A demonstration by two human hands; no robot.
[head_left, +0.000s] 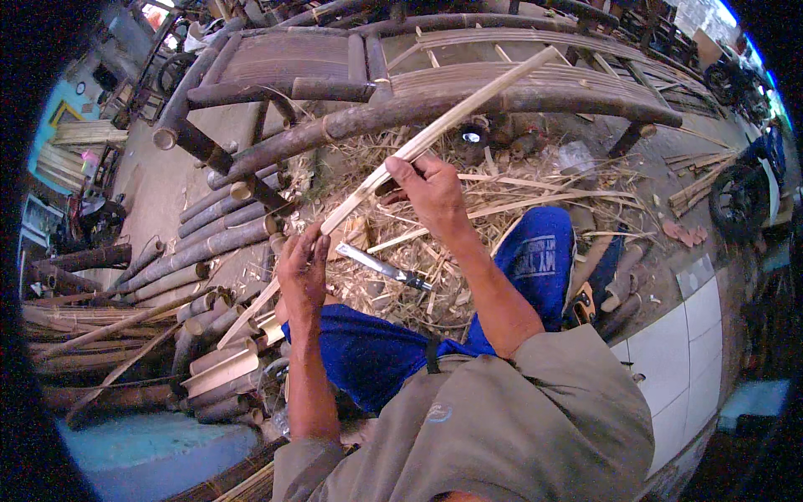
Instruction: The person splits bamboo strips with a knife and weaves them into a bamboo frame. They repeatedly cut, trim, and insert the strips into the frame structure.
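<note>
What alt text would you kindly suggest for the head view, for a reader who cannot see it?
A person's left hand and right hand hold a long, pale split-bamboo strip slantwise above scattered bamboo shavings. A dark bamboo furniture frame with slatted panels stands ahead, and cut bamboo poles lie to the left.

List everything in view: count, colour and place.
Bamboo strip: one, pale, across centre
Bamboo bench: at least one, brown, across top
Bamboo poles: many, brown, left
Bamboo shavings: many, pale, centre
Bladed tool: one, silver, centre
Handsaw: one, orange-black handle, right
Tyres: several, black, both sides
Tiles: several, white, right
Trousers: one pair, blue, centre
Shirt: one, grey-brown, bottom
Left hand: one, on bamboo strip
Right hand: one, on bamboo strip
</note>
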